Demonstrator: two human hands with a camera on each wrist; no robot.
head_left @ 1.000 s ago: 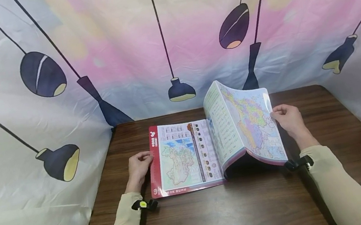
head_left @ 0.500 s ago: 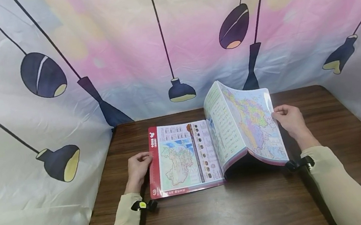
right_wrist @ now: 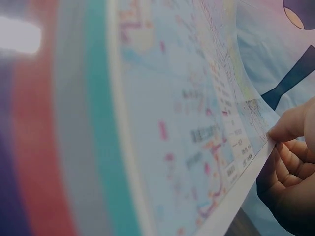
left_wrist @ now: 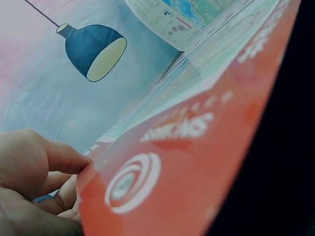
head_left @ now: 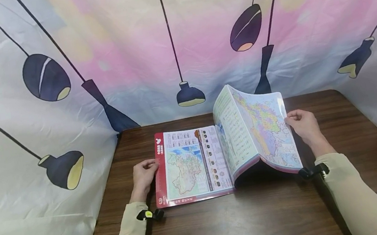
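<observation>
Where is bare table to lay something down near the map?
Bare table runs along the near edge, between the sleeves. More lies right of the right hand, and a strip behind the map. The middle is crowded: map, raised fold, left hand.

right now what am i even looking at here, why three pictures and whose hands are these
No machine here: a person works with two bare hands, wearing three cameras. The wide picture comes from the head; the two close-ups come from each wrist. On the wooden table lies a large laminated map sheet, partly folded. The left hand pinches its red left edge, seen close in the left wrist view. The right hand pinches the raised right flap by its edge, fingers curled around it. Behind hangs a lamp-patterned cloth backdrop.
</observation>
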